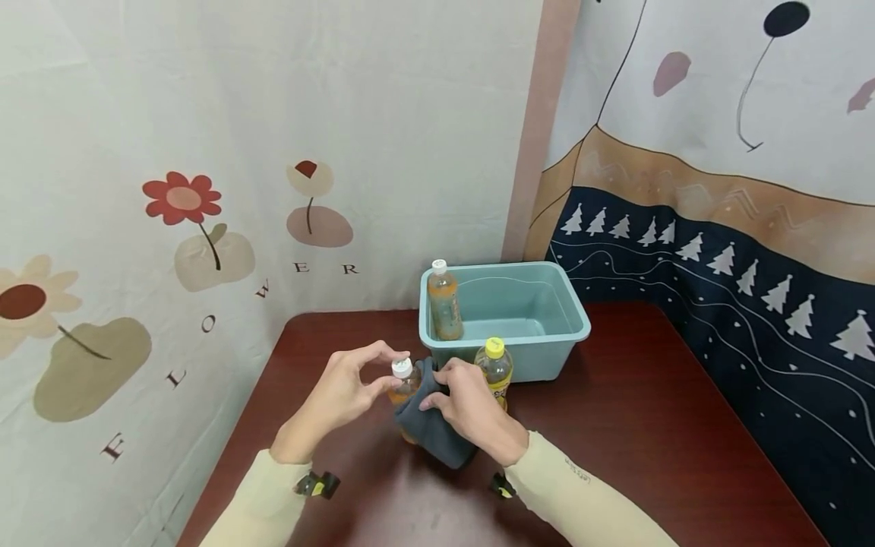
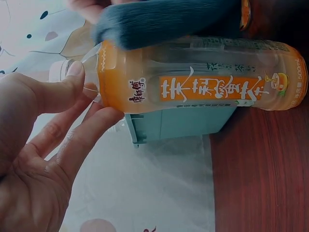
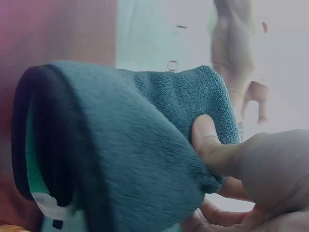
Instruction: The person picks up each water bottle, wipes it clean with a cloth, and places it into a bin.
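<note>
My left hand (image 1: 345, 387) pinches an orange-labelled tea bottle (image 2: 193, 82) just below its white cap (image 1: 402, 368), thumb on one side and fingers on the other. The bottle stands upright on the table. A folded grey-blue cloth (image 3: 125, 135) hangs from my right hand (image 1: 472, 403), gripped between thumb and fingers. In the head view the cloth covers much of the bottle's right side; in the left wrist view it runs along the bottle's upper part. Behind my right hand stands a yellow-capped bottle (image 1: 495, 368), its lower part partly hidden by that hand.
A light blue plastic bin (image 1: 540, 357) sits at the back of the dark red table (image 1: 615, 456). Inside it, at the left end, leans another white-capped bottle (image 1: 446, 308) of orange-labelled drink. Printed fabric (image 1: 410, 114) hangs behind and to the right of the table.
</note>
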Demonstrator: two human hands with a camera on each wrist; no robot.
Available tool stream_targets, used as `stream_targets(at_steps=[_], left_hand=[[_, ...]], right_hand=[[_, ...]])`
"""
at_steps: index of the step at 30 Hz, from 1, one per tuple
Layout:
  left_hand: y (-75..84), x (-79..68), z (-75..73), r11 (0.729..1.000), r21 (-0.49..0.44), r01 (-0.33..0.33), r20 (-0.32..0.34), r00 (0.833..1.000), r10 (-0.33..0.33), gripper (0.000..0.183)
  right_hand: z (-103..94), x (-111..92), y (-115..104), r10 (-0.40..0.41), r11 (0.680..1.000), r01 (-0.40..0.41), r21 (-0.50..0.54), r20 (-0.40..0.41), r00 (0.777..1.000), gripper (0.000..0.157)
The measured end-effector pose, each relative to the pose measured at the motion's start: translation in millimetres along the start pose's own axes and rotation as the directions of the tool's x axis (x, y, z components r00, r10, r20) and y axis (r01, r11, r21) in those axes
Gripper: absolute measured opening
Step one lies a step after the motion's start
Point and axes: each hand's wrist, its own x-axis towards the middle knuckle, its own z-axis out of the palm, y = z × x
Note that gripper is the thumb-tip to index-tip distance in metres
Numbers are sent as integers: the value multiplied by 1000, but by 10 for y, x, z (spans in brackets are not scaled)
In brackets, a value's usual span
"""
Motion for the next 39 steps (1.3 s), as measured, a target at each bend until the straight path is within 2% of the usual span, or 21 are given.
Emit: stream_targets(at_steps=[3,6,11,19,26,35,39], left_hand=[[10,13,0,1000,4,-17,-1,1000,17,44],[13,20,-1,1000,16,-27,-2,1000,27,48],[3,17,1,999,24,-25,7,1000,25,50],[56,26,-16,999,25,-21,34,999,20,47],[84,-26,12,991,-117,71,71,996,-63,45],[46,-18,81,978,-198,62,-11,998,-65,43],[37,-2,46,985,-161,67,-20,997,-71,50]], right_hand=[[-59,37,-103,-1,999,3,37,-49,999,43],[-102,81,-187,-18,998,22,66,-68,998,42],[-119,95,-213,-33,997,37,74,-61,998,40],[-203,48,-194,-1,998,4,55,-61,998,43],[-276,-54,-196,19,999,-16,44,-65,998,39],[-321,-105,-186,7,1000,-9,-12,-108,994,34],[-315,-72,-179,6,1000,-6,0,-121,993,34]])
